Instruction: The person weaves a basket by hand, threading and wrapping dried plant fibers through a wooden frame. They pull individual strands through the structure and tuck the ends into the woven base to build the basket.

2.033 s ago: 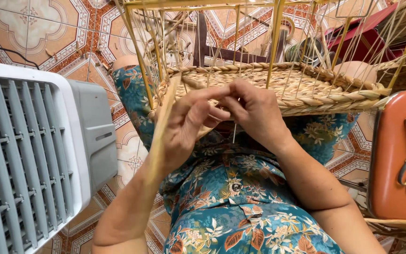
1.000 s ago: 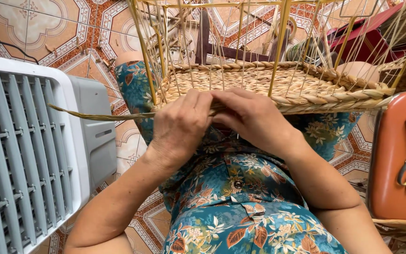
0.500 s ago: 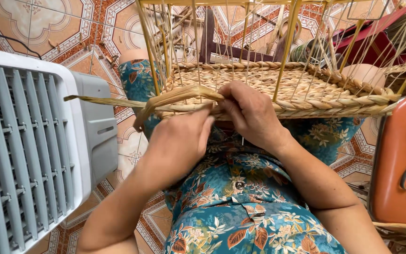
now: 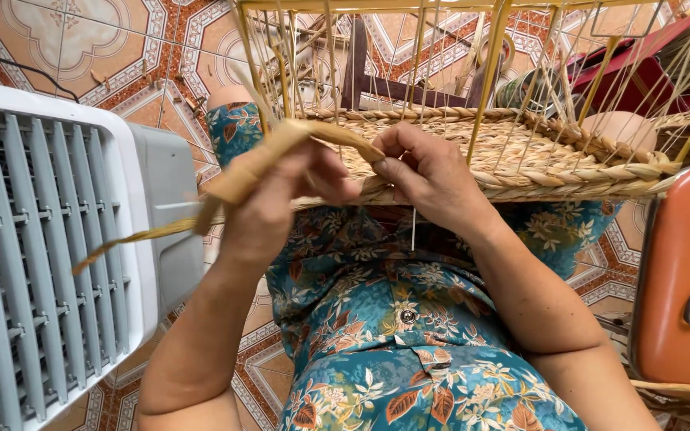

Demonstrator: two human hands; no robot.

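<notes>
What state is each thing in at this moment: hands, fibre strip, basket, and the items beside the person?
Left hand: closed on the fibre strip, raised at the basket's near edge.
Right hand: fingers pinched at the woven rim.
Fibre strip: bent over, loose end trailing left.
Woven basket: base woven, sides unfinished, on the lap.
Wire frame: upright, strands bare.
White fan unit: standing on the floor.
Orange case: shut.

No packages, labels, signs or screens in view; nothing printed or boxed anywhere around the hands or on the floor
</notes>
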